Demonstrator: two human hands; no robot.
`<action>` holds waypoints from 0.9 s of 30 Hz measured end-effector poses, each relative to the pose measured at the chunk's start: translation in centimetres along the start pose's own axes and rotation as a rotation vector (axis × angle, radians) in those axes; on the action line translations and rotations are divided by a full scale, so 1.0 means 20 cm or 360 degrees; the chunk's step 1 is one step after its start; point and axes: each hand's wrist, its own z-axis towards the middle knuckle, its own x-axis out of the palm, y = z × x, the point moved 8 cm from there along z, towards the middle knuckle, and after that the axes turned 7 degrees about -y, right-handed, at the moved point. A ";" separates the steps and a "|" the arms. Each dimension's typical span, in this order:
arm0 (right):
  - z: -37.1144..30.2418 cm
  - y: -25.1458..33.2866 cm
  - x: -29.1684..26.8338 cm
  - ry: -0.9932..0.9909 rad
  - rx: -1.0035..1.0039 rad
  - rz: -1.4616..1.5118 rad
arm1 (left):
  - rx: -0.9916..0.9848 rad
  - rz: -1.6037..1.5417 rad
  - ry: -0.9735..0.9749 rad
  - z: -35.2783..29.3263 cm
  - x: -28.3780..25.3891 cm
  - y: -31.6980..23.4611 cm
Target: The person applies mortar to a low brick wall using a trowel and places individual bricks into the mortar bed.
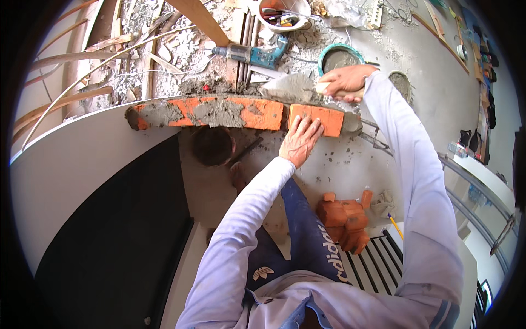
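An orange brick point(331, 119) sits at the right end of a brick row point(263, 112) smeared with grey mortar. On its near side my left hand point(300, 141) grips it, fingers laid over the upper face and thumb hidden. My right hand point(348, 83) is closed round the handle of a trowel point(293, 88). The trowel's blade, coated in mortar, points left just beyond the joint between the brick and the row. Wet mortar point(352, 123) shows at the brick's right end.
Beyond the row lie a teal drill point(255, 55), a green-rimmed mortar bucket point(321, 61), a white tool bucket point(298, 26), rubble and a slanting wooden beam point(203, 19). Below, another person's head point(211, 145) is close under the wall. Stacked bricks point(345, 219) and metal rails point(482, 192) are lower right.
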 end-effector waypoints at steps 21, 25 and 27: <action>0.01 0.06 1.19 -0.1562 -0.0499 0.0876 | -0.0826 -0.0420 0.1568 -2.41 0.05 0.06; -0.02 -0.12 1.20 -0.2009 -0.0518 0.0774 | -0.0775 -0.0455 0.1520 -2.62 0.19 0.15; -0.12 -0.33 1.37 -0.2146 -0.0344 0.0501 | -0.0712 -0.0488 0.1516 -2.81 0.17 0.06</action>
